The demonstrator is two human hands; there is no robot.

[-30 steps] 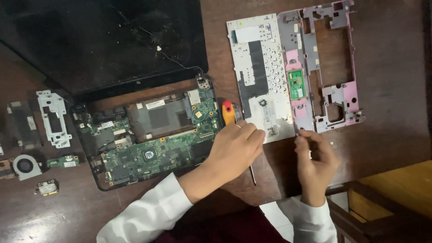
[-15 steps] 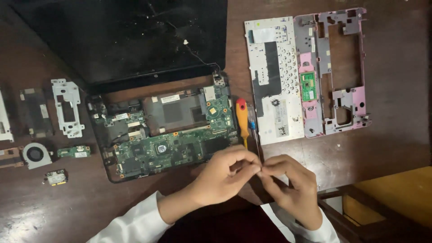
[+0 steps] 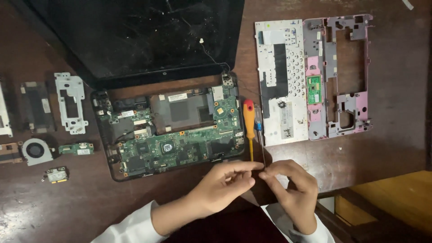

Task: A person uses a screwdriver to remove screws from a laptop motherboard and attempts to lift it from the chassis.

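Fingertips of my left hand (image 3: 223,182) and right hand (image 3: 290,184) meet just below the tips of two screwdrivers, an orange one (image 3: 249,121) and a thinner blue one (image 3: 258,135), both lying on the table (image 3: 396,112) between the laptop base (image 3: 168,130) and the keyboard (image 3: 281,81). Both hands are pinched closed, thumb against forefinger, on something too small for me to make out; it could be a screw or the very end of the blue driver's shaft, and I cannot tell which. Neither hand touches the board itself.

The risks, as I judge them: whatever sits between my fingers is tiny, and a slip would send it onto the dark wood, where it would be hard to find, or into the open base, where it could lodge among the exposed components of the green board (image 3: 180,146). My left wrist hovers close to the base's front edge, so a careless move could brush that board. The driver tips point toward my fingers, and a knock could roll them against the keyboard or into the base. The loose parts off to the left, the fan (image 3: 36,150), the small card (image 3: 57,174) and the white bracket (image 3: 70,102), lie well apart from my hands and seem safe.
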